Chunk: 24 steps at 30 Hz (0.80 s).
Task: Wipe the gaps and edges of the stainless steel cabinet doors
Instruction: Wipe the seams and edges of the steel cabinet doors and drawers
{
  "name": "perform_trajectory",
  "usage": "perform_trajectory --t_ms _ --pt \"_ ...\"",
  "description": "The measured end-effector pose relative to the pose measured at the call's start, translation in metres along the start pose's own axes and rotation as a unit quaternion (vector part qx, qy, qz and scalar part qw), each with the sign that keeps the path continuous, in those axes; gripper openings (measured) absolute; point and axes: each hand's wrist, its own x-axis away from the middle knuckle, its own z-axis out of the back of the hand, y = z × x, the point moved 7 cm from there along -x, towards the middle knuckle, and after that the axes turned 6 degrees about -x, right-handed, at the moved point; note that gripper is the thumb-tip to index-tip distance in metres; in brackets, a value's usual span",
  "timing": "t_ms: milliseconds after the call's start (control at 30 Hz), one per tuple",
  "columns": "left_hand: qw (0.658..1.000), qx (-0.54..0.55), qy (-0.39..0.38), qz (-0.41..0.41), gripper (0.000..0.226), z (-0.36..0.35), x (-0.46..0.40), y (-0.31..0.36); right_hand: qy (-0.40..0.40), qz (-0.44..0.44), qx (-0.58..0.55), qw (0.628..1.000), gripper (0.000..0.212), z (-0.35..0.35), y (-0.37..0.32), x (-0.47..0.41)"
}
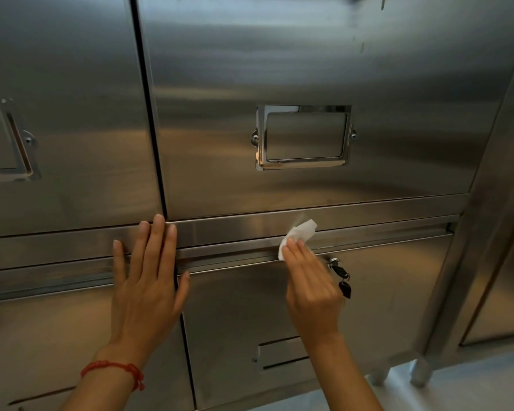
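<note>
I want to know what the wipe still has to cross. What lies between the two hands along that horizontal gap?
In the head view, only bare steel rail and the dark gap lie between the left hand and the right hand pressing the white wipe.

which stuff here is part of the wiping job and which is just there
In the job:
white wipe
right hand, pressing the wipe to the horizontal gap
left hand, flat on the cabinet doors

Just there:
keys in the lock
label holder
red wrist string
</note>
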Motion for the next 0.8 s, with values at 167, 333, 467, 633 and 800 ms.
perform_trajectory --t_ms 167,333,467,633,800 --pt "1.0 0.01 0.005 0.005 0.065 0.002 -0.003 0.004 0.022 -0.057 0.019 0.998 0.039 0.013 0.024 0.0" --pt "1.0 0.013 0.003 -0.005 0.064 0.005 -0.01 0.013 0.01 -0.03 0.014 0.999 0.026 0.004 0.013 0.001" --pt "0.999 0.017 0.003 -0.031 0.062 0.01 -0.018 0.029 0.009 -0.015 0.015 1.0 0.029 0.009 0.02 -0.001" --pt "0.998 0.034 0.008 -0.043 0.061 0.019 -0.033 0.04 0.025 -0.066 0.021 0.997 0.04 0.016 0.031 -0.004" --pt "0.996 0.041 0.014 -0.072 0.06 0.023 -0.045 0.05 -0.011 -0.004 0.007 1.0 0.041 0.012 0.018 -0.008"
